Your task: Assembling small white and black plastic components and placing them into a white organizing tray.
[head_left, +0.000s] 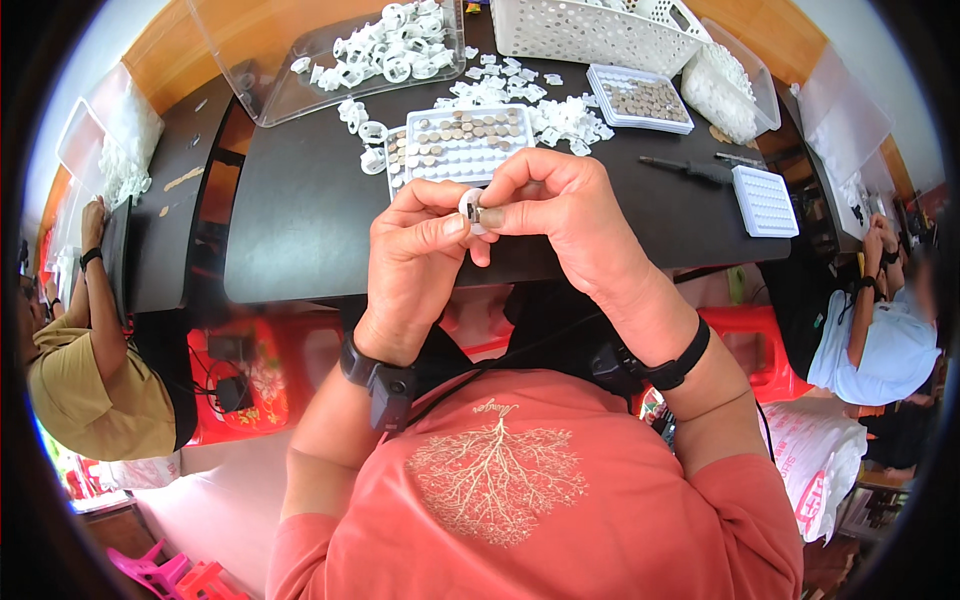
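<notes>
In front of my chest, over the near table edge, my left hand [415, 250] is closed, pinching a small round white plastic part [467, 205] with a dark slot between thumb and fingers. My right hand [580, 215] meets it from the right, its thumb and forefinger closed in a pinch against the part's side. Whatever lies between those right fingertips is hidden. Just beyond my hands is a white tray [475, 158] with rows of small tan-grey discs, overlapping a similar tray [394, 180]. White plastic pieces [570, 122] lie scattered behind it.
A clear bin [285, 108] of white ring-shaped parts and a white perforated basket [560, 35] stand at the back. Farther right are a second disc tray [612, 112], a dark-handled screwdriver [690, 168] and a white gridded tray [765, 205]. Other people sit on both sides.
</notes>
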`<state>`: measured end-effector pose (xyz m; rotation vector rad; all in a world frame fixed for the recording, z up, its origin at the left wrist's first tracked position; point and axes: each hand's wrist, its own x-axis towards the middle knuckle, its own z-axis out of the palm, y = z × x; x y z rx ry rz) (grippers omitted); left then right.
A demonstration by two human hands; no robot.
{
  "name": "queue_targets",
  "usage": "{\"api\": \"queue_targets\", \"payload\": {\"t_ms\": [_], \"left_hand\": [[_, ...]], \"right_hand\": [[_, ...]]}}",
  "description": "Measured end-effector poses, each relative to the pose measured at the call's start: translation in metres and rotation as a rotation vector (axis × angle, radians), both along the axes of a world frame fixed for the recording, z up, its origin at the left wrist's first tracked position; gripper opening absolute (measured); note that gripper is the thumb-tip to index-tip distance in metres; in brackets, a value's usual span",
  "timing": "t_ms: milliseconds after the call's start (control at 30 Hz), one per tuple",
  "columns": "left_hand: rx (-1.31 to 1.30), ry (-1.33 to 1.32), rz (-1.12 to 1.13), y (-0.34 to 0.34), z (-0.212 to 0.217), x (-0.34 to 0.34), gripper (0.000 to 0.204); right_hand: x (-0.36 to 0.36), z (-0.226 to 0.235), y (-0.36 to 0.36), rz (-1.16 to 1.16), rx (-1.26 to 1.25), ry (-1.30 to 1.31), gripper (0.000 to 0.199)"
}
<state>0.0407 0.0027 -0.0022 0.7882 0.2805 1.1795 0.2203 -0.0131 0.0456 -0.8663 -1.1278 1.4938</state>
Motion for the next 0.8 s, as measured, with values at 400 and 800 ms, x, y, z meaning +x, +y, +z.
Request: {"api": "queue_targets", "payload": {"t_ms": [400,800], "left_hand": [[0.084,0.049,0.006,0.001,0.000,0.001,0.021],[0.102,0.080,0.021,0.000,0.003,0.001,0.023]], "right_hand": [[-0.005,-0.011,-0.005,-0.093,-0.087,0.156,0.011],[0.002,0.002,0.007,0.028,-0.154,0.097,0.012]]}}
